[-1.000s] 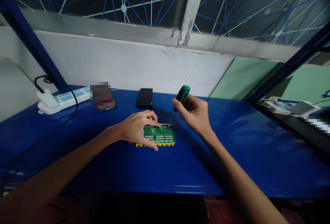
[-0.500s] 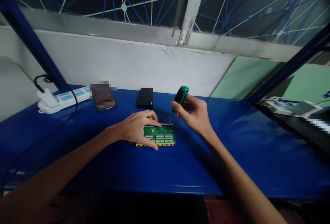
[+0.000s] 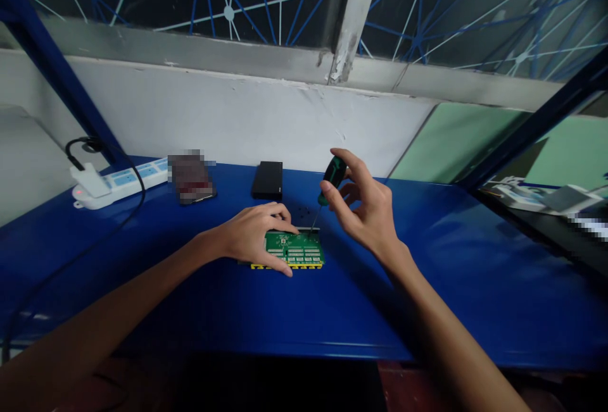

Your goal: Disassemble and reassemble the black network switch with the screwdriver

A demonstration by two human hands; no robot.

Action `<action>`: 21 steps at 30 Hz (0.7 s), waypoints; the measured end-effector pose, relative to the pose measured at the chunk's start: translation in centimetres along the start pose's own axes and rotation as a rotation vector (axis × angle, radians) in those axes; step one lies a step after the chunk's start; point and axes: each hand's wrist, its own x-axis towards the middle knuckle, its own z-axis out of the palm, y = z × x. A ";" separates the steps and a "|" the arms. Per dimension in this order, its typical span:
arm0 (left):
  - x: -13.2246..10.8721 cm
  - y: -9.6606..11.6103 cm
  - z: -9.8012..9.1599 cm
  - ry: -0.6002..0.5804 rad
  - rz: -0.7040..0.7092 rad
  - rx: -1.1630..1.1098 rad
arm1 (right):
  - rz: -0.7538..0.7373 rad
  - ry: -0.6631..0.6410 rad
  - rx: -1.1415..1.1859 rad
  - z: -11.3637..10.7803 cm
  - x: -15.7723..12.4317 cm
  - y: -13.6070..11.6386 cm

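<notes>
A green circuit board (image 3: 299,250) with a row of yellow ports along its near edge lies flat on the blue table (image 3: 427,285). My left hand (image 3: 251,235) grips the board's left side, thumb at the near edge and fingers curled over the far edge. My right hand (image 3: 363,206) holds a green-handled screwdriver (image 3: 330,178) upright between thumb and fingertips, the other fingers loosely spread. The screwdriver's tip rests at the board's far right corner.
A black box (image 3: 267,180) lies behind the board near the wall. A blurred dark object (image 3: 190,178) and a white power strip (image 3: 114,181) with a plug and black cable lie at the back left. Several tiny dark specks sit just behind the board. Another bench with white devices (image 3: 546,200) is at right.
My right hand has shifted its hold on the screwdriver handle, fingers now opened out around it and index finger raised over the top. The left hand and the board have stayed put.
</notes>
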 end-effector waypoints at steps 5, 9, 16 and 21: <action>0.1 0.0 0.0 -0.021 -0.011 0.011 | 0.004 0.023 0.014 0.0 -0.1 0.1; 0.1 0.0 0.0 -0.013 -0.007 0.014 | -0.013 0.062 0.010 0.3 -0.2 0.0; 0.0 0.1 -0.1 -0.010 0.002 0.009 | -0.027 0.037 -0.010 0.2 -0.2 -0.2; 0.0 0.1 -0.1 -0.007 0.001 0.005 | -0.044 0.086 0.007 0.4 -0.3 -0.3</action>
